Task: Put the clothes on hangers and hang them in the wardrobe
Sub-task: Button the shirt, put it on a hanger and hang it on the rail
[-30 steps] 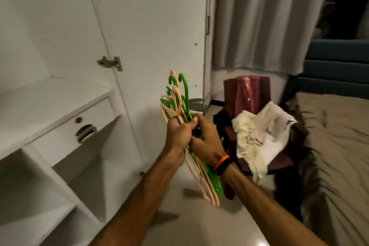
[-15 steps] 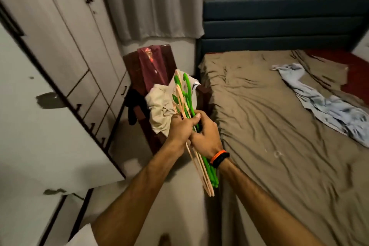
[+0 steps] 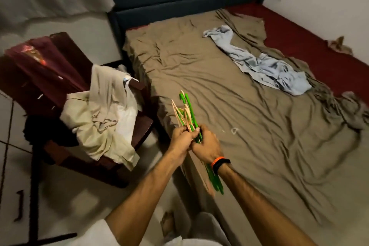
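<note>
A chair (image 3: 139, 124) stands left of the bed (image 3: 229, 106), just beside it, with clothes (image 3: 103, 110) heaped on its seat. A garment (image 3: 265, 66) lies on the bed's far right part. Both hands (image 3: 207, 146) hold a bundle of hangers (image 3: 189, 112) over the bed's near left edge.

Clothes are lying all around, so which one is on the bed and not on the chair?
The light blue garment, crumpled alone on the brown bedsheet. The cream clothes and maroon garment lie piled on the chair.
</note>
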